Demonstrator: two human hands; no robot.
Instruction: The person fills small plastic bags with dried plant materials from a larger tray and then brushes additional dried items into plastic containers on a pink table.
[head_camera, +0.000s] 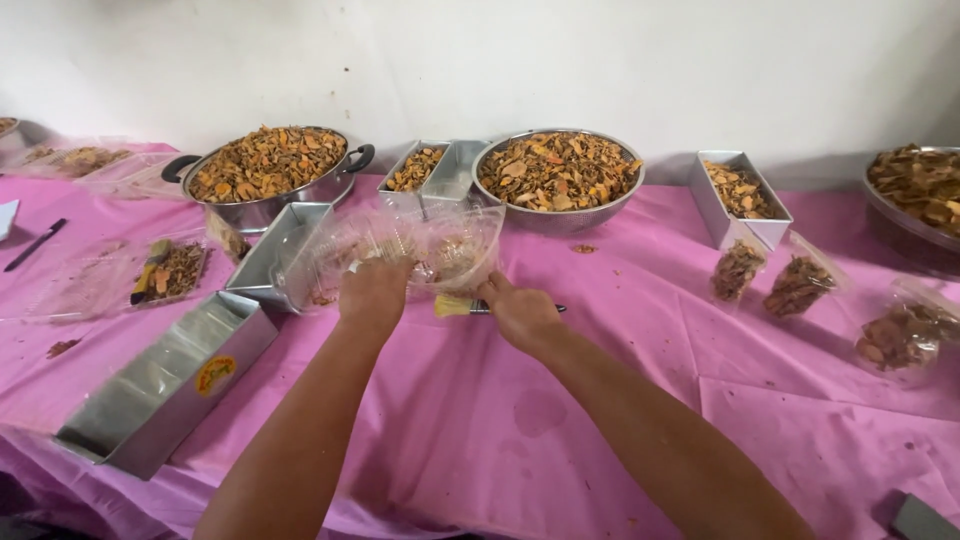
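Holding clear bag (400, 255) mid-frame: left hand (374, 293) pinching rim, right hand (520, 315) gripping brush (455, 306); keeping mouth wide, brush w/ light strokes

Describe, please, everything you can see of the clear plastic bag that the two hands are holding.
The clear plastic bag is thin, crinkled and see-through, puffed open, with a few brown bits inside. It sits low over the pink tablecloth, in front of the metal bowl. The left hand grips its near edge; the right hand is at its right side.
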